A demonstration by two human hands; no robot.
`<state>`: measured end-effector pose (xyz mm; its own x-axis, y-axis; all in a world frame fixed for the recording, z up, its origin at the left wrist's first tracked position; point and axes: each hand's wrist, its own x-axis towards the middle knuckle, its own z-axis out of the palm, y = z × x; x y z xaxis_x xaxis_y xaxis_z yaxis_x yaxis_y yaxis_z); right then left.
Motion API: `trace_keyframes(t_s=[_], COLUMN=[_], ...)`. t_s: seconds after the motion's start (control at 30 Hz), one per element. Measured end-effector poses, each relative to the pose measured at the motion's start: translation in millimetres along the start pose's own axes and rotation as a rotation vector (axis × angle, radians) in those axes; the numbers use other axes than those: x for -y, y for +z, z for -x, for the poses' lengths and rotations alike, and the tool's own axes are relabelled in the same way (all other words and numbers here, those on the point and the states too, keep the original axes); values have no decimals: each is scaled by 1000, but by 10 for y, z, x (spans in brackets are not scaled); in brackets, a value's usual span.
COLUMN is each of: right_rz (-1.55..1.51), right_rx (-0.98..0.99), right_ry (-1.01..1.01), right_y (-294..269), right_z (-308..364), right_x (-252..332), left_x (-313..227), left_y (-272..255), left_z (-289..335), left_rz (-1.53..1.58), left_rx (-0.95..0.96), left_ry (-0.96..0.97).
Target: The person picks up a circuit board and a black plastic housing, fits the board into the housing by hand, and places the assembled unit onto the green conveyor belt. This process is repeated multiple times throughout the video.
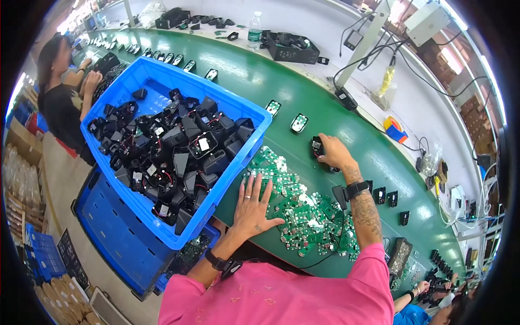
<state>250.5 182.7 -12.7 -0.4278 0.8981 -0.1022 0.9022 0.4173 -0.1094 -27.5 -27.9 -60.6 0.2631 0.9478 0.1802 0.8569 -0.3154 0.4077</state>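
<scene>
While the left hand (251, 211) rests palm down, its fingers spread and gripping nothing I can make out, at the near-left edge of a loose heap of small green circuit boards (309, 219), the right hand (335, 151) reaches beyond that heap with thumb and fingers closed around a small black plastic housing (317, 146). That housing sits at or just above the long glossy green work surface (352, 130); from where I stand, I can't tell whether its underside touches. Just beyond it is an open black housing with a pale-green board showing inside (299, 123), and a careless sideways push could knock the two together. The heap worries me more: the boards overlap in a loose spread, so leaning on the left hand could scrape or bend them, or slide some off the near side. A thin black cable (342, 230) hangs from the right wrist across the boards, and a quick pull of that arm could drag a few along. To the left, a big bright-blue plastic crate (261, 120) holds jumbled black housings with red wires (173, 135); lifting one hastily could snag and strain a wire.
</scene>
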Motion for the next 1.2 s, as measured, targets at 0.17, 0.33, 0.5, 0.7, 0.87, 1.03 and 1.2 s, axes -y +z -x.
trace_keyframes(t_s=[0.17, 0.33, 0.5, 0.7, 0.87, 1.03, 1.2], right_rz=[-45, -332, -346, -652, -700, -193, -461], right_rx=[-65, 16, -84, 0, -188, -387, -372], right_ry=[52, -520, -582, -537, -168, 61, 159], right_y=[-141, -395, -283, -23, -32, 466, 720], right_z=[256, 865, 1130, 1101, 665, -164, -479], right_x=[394, 1283, 1776, 1798, 1757, 1483, 944], left_x=[-104, -293, -177, -93, -37, -63, -68], left_y=[-19, -200, -78, 88, -84, -70, -261], left_z=[35, 142, 155, 215, 249, 333, 348], left_rz=[132, 1193, 1797, 1592, 1673, 1810, 1745], left_rx=[-181, -223, -119, -281, -236, -150, -97], left_ry=[-36, -284, -443, -528, -638, -553, -579])
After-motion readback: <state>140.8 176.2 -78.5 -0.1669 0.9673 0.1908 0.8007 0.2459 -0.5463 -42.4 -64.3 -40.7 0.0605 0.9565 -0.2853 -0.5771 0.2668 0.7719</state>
